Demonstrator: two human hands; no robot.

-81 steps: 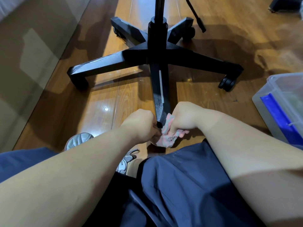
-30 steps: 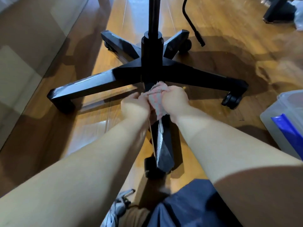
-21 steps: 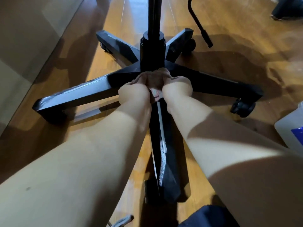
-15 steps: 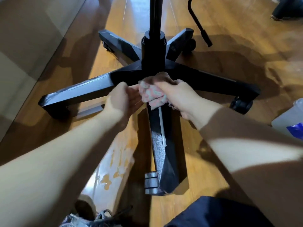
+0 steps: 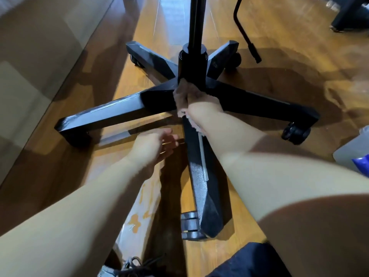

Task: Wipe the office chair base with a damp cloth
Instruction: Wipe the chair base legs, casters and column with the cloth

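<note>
A black five-legged office chair base (image 5: 111, 110) with castors stands on the wooden floor, its centre column rising out of the frame. My right hand (image 5: 203, 108) grips a pinkish cloth (image 5: 184, 94) and presses it against the hub at the foot of the column, where the near leg meets it. My left hand (image 5: 153, 146) hovers over the floor just left of the near leg, fingers loosely spread and holding nothing. The near leg (image 5: 201, 176) points toward me and shows a pale strip along its top.
A tan wall panel (image 5: 40, 56) runs along the left. A translucent plastic box (image 5: 355, 152) with something blue in it sits at the right edge. A black lever (image 5: 247, 37) hangs down behind the base. My shoe (image 5: 123, 268) and dark shorts (image 5: 249, 262) are at the bottom.
My left hand has let go of the cloth and drawn back left and toward me. My right hand alone has carried the cloth up against the hub.
</note>
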